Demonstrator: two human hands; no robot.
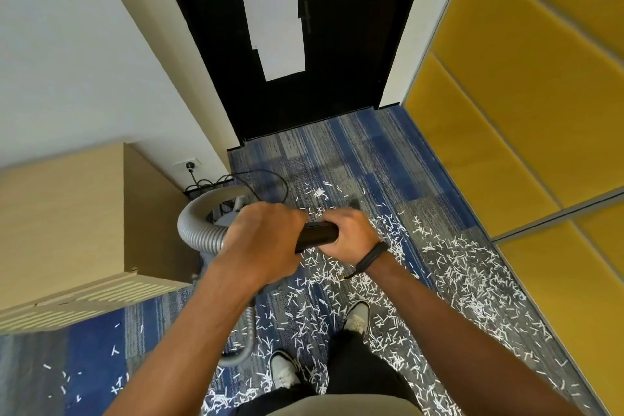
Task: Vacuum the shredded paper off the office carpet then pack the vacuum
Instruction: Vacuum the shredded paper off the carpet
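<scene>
White shredded paper (pixel 452 267) lies scattered thickly over the blue and grey carpet (pixel 364 152), mostly in front of me and to the right. My left hand (pixel 263 240) grips the end of the grey ribbed vacuum hose (pixel 199 223), which loops away to the left and down behind my arm. My right hand (pixel 351 236) grips a black vacuum tube (pixel 319 233) held level between both hands. The vacuum body is mostly hidden behind my hands and the hose.
A beige wooden cabinet (pixel 84 213) stands at the left. A black cord (pixel 270 179) runs to a wall socket (pixel 189 165) beside it. A dark door (pixel 304 44) closes the far end, yellow wall panels (pixel 523 94) line the right. My shoes (pixel 358 317) stand among the shreds.
</scene>
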